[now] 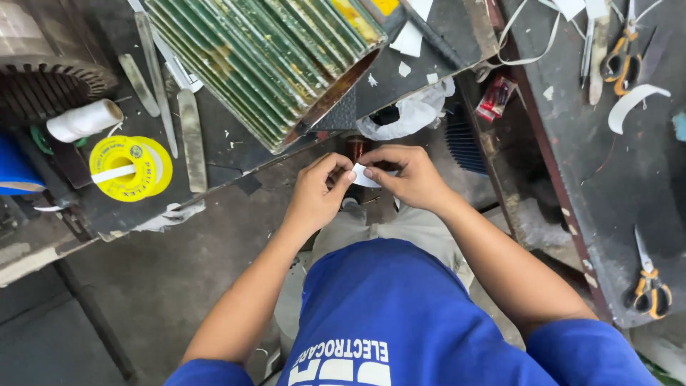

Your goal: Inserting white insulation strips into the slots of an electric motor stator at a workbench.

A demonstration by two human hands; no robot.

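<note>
My left hand (318,191) and my right hand (407,175) meet in front of my body, just below the edge of a dark workbench (236,154). Both pinch a small white strip of paper (366,176) between thumbs and fingers. A green ribbed motor housing (264,61) lies on its side on the bench, directly above my hands. Below the hands are my blue shirt and grey trousers.
On the left bench lie a yellow tape roll (128,168), a white roll (84,119) and flat metal strips (191,139). A white rag (411,113) hangs near the housing. The right bench (607,186) carries orange-handled scissors (620,61), a second pair (650,286) and white strips. Concrete floor lies below.
</note>
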